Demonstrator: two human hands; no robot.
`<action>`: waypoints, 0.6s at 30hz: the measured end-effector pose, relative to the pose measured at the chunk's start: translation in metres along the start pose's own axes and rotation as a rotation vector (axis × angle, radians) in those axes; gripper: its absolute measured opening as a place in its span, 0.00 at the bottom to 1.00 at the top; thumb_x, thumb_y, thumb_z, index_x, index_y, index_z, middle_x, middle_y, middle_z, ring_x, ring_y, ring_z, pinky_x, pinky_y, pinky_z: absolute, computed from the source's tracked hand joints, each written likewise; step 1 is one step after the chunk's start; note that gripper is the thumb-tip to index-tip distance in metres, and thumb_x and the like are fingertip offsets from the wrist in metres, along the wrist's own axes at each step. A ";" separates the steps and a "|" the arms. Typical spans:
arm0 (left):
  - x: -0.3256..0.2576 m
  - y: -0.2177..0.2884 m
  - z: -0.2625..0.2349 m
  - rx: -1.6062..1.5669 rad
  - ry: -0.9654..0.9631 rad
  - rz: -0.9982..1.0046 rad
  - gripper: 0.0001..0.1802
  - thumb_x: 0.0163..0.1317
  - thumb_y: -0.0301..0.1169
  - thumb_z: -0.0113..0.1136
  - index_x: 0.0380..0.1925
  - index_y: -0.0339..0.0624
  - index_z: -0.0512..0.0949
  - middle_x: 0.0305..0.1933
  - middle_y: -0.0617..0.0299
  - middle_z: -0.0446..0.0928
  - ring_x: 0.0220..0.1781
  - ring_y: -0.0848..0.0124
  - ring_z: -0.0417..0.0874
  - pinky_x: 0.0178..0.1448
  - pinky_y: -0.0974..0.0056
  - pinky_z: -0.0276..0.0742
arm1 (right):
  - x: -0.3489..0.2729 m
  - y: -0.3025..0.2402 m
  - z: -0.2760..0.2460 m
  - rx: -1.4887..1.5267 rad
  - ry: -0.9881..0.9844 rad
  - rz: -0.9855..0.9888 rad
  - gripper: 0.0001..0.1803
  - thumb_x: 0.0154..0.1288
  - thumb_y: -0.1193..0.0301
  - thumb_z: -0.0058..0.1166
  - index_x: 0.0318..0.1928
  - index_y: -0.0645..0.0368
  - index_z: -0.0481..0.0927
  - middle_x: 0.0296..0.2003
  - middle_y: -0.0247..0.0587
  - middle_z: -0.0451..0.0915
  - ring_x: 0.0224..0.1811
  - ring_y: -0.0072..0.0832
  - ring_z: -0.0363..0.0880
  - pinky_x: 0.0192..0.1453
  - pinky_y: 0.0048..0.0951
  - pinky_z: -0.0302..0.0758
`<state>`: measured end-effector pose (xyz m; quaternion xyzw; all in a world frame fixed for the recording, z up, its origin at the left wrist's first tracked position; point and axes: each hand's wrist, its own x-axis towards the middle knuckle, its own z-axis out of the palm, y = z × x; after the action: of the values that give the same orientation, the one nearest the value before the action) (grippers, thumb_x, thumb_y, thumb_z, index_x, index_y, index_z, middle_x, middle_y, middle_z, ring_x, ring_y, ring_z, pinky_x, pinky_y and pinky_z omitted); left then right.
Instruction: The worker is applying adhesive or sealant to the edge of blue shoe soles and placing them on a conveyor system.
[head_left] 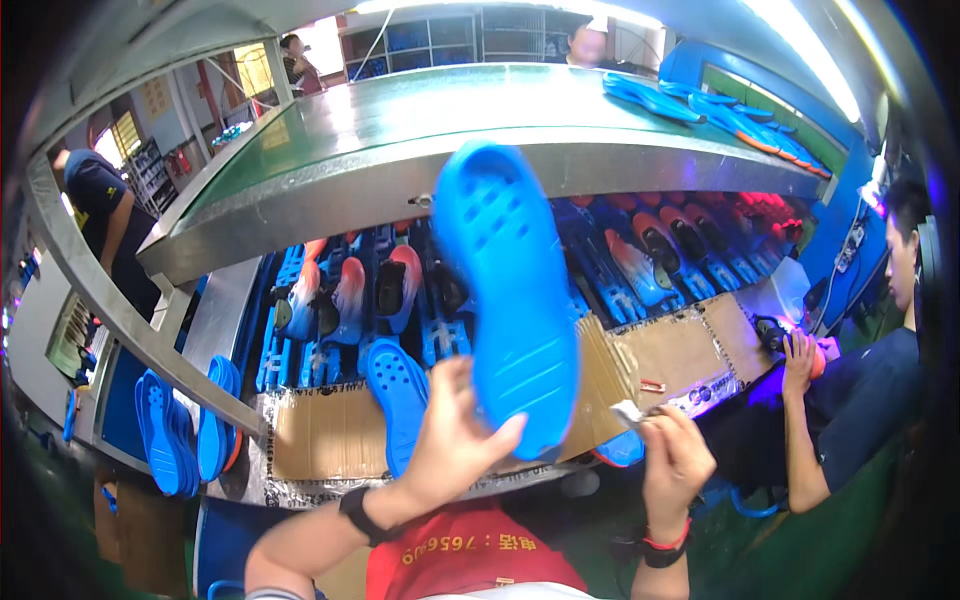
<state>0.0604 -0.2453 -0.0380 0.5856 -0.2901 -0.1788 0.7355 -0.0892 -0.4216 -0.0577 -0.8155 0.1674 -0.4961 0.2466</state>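
Observation:
My left hand (455, 440) holds up a bright blue shoe sole (510, 290) by its lower end, the sole standing nearly upright with its grooved underside facing me. My right hand (672, 455) is just to the right of it, fingers pinched on a small white scrap (628, 412). A second blue sole (400, 395) lies on the cardboard-covered bench edge (320, 435) beside my left wrist. Another blue piece (622, 450) peeks out below the raised sole, near my right hand.
A conveyor behind the bench carries shoes on blue racks (390, 290). A steel shelf (400, 150) overhead holds more blue soles (700, 105). Stacked blue soles (180, 430) stand at the left. A seated person (850, 400) works at my right; other people stand far left and back.

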 end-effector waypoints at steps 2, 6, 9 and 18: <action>0.061 0.023 0.028 -0.048 -0.124 0.052 0.36 0.57 0.27 0.65 0.59 0.35 0.53 0.55 0.48 0.71 0.55 0.62 0.77 0.56 0.59 0.78 | -0.002 0.010 -0.022 -0.048 0.038 0.091 0.05 0.54 0.83 0.61 0.33 0.68 0.80 0.35 0.48 0.82 0.31 0.33 0.81 0.35 0.28 0.77; 0.219 0.090 0.074 -0.309 -0.351 0.133 0.22 0.63 0.32 0.61 0.51 0.28 0.69 0.47 0.50 0.77 0.45 0.63 0.82 0.47 0.63 0.83 | -0.007 0.016 -0.031 -0.032 0.034 0.097 0.04 0.55 0.84 0.60 0.33 0.69 0.79 0.36 0.49 0.82 0.30 0.29 0.80 0.32 0.26 0.75; 0.284 0.081 0.067 -0.477 -0.228 -0.005 0.15 0.66 0.29 0.56 0.47 0.29 0.70 0.47 0.45 0.76 0.46 0.57 0.83 0.51 0.60 0.84 | -0.008 0.004 -0.029 -0.013 -0.019 0.097 0.04 0.55 0.84 0.58 0.33 0.70 0.79 0.36 0.50 0.81 0.29 0.30 0.79 0.31 0.25 0.74; 0.020 -0.003 -0.098 0.492 0.182 0.408 0.17 0.64 0.25 0.57 0.51 0.40 0.67 0.42 0.60 0.76 0.35 0.80 0.78 0.39 0.74 0.75 | -0.028 0.015 0.014 0.096 -0.141 -0.029 0.03 0.59 0.82 0.57 0.34 0.70 0.78 0.36 0.44 0.81 0.25 0.20 0.71 0.26 0.19 0.64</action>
<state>0.1383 -0.1842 -0.0509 0.6890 -0.3692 0.1006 0.6155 -0.0898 -0.4160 -0.0924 -0.8379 0.1139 -0.4486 0.2893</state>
